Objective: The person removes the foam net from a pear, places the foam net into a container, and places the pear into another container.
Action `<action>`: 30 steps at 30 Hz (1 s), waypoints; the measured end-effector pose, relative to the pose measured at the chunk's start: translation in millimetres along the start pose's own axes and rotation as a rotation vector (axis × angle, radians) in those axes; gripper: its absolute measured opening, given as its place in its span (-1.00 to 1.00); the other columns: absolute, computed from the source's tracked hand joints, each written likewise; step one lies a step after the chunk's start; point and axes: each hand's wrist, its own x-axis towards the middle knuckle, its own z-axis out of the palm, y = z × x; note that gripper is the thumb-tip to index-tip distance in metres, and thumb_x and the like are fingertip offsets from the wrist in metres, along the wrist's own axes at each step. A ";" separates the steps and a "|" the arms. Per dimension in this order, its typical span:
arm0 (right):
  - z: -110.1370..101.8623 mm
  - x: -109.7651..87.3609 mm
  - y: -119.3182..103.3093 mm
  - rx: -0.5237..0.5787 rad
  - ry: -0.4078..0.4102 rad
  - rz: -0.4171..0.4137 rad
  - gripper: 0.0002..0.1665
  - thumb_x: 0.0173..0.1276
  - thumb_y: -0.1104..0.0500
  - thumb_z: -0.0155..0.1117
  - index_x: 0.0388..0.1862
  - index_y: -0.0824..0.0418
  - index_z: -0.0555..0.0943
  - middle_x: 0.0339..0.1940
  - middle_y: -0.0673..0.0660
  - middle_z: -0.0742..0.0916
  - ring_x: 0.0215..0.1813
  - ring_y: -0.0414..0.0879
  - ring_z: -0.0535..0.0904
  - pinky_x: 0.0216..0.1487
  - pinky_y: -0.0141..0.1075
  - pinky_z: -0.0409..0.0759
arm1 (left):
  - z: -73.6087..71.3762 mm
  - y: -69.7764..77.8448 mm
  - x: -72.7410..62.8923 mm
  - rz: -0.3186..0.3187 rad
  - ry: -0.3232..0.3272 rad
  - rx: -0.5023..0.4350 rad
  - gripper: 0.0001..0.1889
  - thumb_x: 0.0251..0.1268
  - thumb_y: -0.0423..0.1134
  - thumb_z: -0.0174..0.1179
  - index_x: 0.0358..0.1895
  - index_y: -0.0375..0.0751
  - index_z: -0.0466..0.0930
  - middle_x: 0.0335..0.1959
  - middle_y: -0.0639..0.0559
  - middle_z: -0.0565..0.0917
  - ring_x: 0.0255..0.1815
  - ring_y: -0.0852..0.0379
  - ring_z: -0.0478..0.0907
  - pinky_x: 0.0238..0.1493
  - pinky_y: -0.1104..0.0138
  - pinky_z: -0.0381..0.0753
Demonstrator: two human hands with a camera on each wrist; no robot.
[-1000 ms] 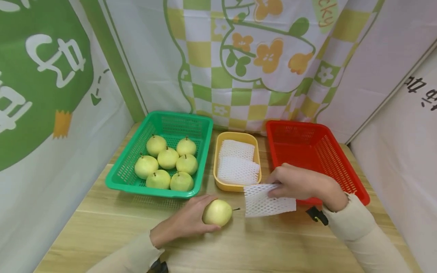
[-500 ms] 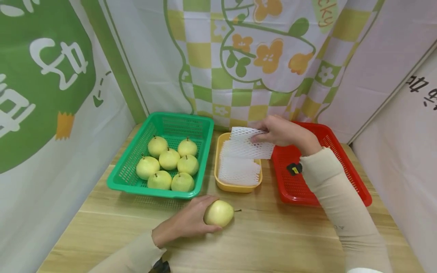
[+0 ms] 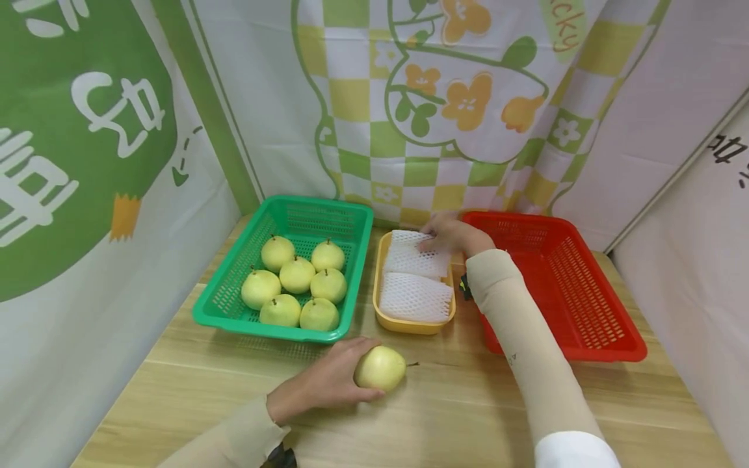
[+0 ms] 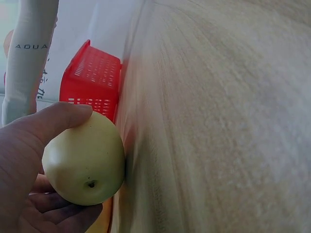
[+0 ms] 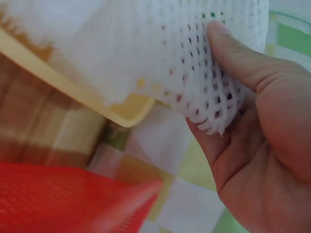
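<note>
My left hand [image 3: 330, 378] grips a pale yellow-green pear [image 3: 380, 369] low over the wooden table, its stem pointing right. In the left wrist view the thumb lies on one side of the pear [image 4: 87, 160] and the fingers on the other. At the back of the yellow tray, my right hand [image 3: 453, 235] pinches a white foam net sleeve [image 3: 409, 255]. The right wrist view has the thumb on top of the netting [image 5: 214, 73] and the fingers beneath. Another foam net sleeve [image 3: 414, 298] lies at the front of the tray [image 3: 414, 326].
A green basket [image 3: 266, 327] with several pears [image 3: 297, 275] stands on the left. To the right is a red basket [image 3: 585, 354], partly covered by my right forearm. A printed curtain [image 3: 404, 140] hangs behind, and white fabric walls flank the table [image 3: 468, 416].
My right hand has carried the foam net sleeve from in front of the red basket up and left to the back of the yellow tray. The left hand still holds the pear in place.
</note>
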 end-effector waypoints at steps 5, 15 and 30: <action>20.5 11.3 4.3 -0.015 -0.007 -0.020 -0.88 0.49 0.15 0.41 -0.18 0.19 0.74 -0.36 0.01 0.58 -0.23 -0.09 0.47 -0.16 -0.27 0.48 | 0.4 1.1 -0.1 0.005 -0.002 0.014 -0.20 0.07 0.02 0.62 0.31 -0.37 0.55 0.16 -0.20 0.75 0.11 -0.07 0.75 0.00 0.27 0.80; 24.1 17.5 -2.2 -0.166 0.191 0.028 -0.48 0.27 -0.05 0.62 -0.03 0.35 0.77 -0.13 0.24 0.81 -0.12 0.08 0.67 0.04 -0.07 0.74 | -1.0 3.7 0.4 0.001 -0.015 0.014 -0.20 0.08 0.01 0.62 0.31 -0.38 0.55 0.16 -0.20 0.75 0.11 -0.06 0.75 0.02 0.27 0.80; 32.1 12.3 -23.7 -0.214 0.081 0.089 -0.45 0.33 0.04 0.58 0.22 0.27 0.72 0.29 0.22 0.75 0.33 0.19 0.65 0.34 0.04 0.67 | -2.1 5.1 0.5 -0.023 -0.036 0.021 -0.20 0.09 0.03 0.60 0.34 -0.35 0.55 0.22 -0.22 0.72 0.19 -0.10 0.73 0.09 0.18 0.80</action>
